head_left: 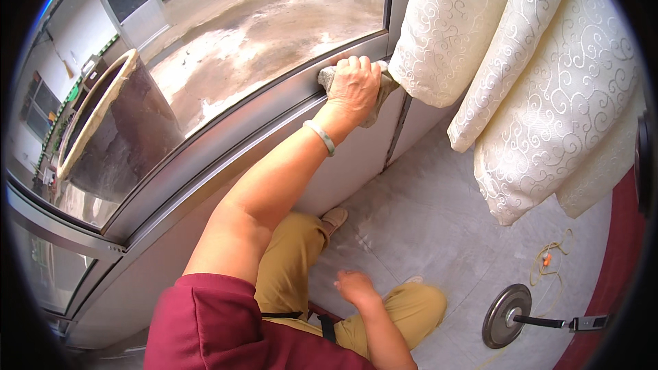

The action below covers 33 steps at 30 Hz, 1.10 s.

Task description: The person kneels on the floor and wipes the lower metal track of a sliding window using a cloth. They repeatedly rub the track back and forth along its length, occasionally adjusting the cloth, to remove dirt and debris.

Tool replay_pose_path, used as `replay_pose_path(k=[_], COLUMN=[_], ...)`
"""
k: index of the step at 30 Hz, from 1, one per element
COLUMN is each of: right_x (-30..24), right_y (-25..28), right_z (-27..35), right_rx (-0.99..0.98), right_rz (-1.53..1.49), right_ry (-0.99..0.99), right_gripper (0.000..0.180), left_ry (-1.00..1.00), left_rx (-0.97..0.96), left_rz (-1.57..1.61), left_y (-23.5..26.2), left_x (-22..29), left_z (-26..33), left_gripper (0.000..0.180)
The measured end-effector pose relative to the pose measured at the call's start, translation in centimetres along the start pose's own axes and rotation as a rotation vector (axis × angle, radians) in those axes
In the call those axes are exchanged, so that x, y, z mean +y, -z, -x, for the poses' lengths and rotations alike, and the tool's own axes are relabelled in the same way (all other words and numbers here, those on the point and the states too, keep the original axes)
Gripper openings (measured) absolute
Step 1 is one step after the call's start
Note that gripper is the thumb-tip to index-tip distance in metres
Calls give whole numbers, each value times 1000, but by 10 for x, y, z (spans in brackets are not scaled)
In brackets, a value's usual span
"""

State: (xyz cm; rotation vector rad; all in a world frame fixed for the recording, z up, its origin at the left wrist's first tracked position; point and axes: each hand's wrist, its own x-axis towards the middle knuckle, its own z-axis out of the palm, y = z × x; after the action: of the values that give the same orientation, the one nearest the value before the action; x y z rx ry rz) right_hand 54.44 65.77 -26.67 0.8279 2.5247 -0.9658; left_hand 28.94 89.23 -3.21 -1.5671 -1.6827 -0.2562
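Observation:
My left hand (354, 88) presses a crumpled grey-green cloth (375, 111) onto the metal window frame (236, 130), close to its right corner. Its fingers are bent over the cloth, and a pale bangle (320, 137) circles the wrist. Low between my knees, my right hand (355, 286) hangs with its fingers curled in and nothing visible in them. The window pane (267, 34) rises above the cloth, and a light panel lies beneath the frame.
White patterned curtains (548, 103) hang on the right, their edge close to my left hand. A round metal weight disc on a bar (507, 316) stands on the grey floor (425, 233), near a yellow cord (548, 260). Through the glass, a large dark vat (123, 123) stands outside.

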Motion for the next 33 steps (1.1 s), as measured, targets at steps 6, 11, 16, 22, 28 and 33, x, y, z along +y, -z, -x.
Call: replay_pose_path(k=[6,11,16,22,28,33], right_x=[-3,-3,0,13,33,44], right_y=[-4,-3,-7,-16,-34,-38], right_z=[-4,-15,-20,-11,11,23], right_rx=[-121,-256,-230,-171,-164,-144], right_rz=[-44,18,39,14,9,5], right_ry=[-33,-43,-79,-177,-238,-261], right_gripper=[34,39,42,44,42,41], left_ry=[21,43,119,274,220,230], left_rx=[-53,-63,-158,-210,-256,-256], left_rz=[-25,-38,14,-82,-199,-188], left_y=[61,122,200,290,326,326], left_x=[-42,-88,-141,-192,-201,-195], left_z=[78,155,251,359,399,397], left_gripper=[10,17,41,38,30,30])
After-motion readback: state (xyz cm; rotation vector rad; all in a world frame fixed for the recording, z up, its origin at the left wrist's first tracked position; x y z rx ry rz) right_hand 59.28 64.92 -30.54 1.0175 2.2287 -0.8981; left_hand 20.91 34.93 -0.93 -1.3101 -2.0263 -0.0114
